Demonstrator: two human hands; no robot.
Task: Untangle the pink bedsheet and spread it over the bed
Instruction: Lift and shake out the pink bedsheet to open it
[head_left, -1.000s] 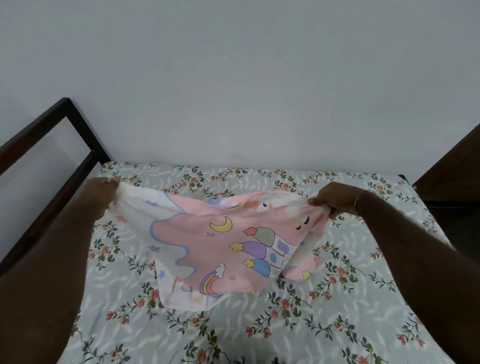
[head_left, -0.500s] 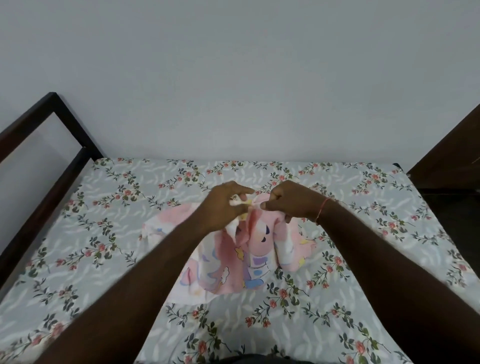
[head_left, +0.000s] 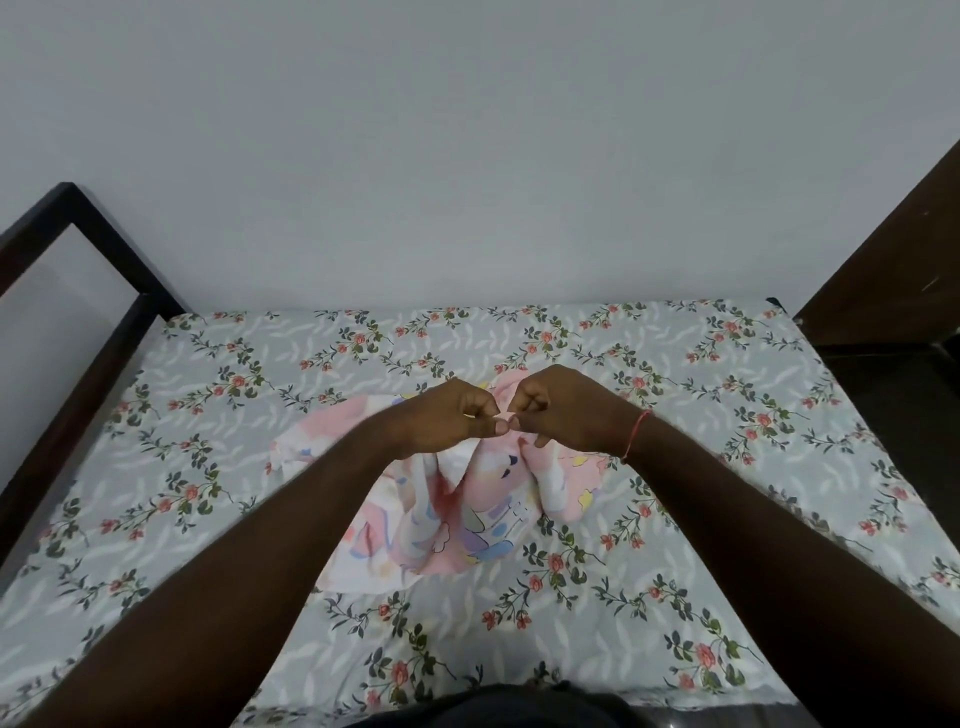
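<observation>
- Where it lies gathered near the middle of the bed (head_left: 779, 467), the pink bedsheet (head_left: 457, 525) is seen bunched and creased, with its top edge lifted and the rest draped down onto the bed. Cartoon prints in yellow, purple and blue are shown on the pink and white cloth.
- A small fold of the sheet's top edge is pinched by the left hand (head_left: 452, 421), the thumb pressed against curled fingers.
- The same fold is pinched from the other side by the right hand (head_left: 566, 410), its fingers also curled. The two hands are held close together, meeting at the fingertips above the bunched cloth.
- A thin red thread (head_left: 635, 434) is worn round the right wrist.
- Both bare forearms are stretched in from the lower corners of the view, and the left part of the sheet is crossed by the left one.
- The bed is dressed in a grey floral cover (head_left: 208, 467), printed with pink flowers and dark leaves.
- A dark wooden bed frame (head_left: 104, 244) is seen at the left end.
- A plain pale wall (head_left: 467, 156) is seen behind the bed.
- Dark wooden furniture (head_left: 893, 260) is seen at the right edge; what it is cannot be told.
</observation>
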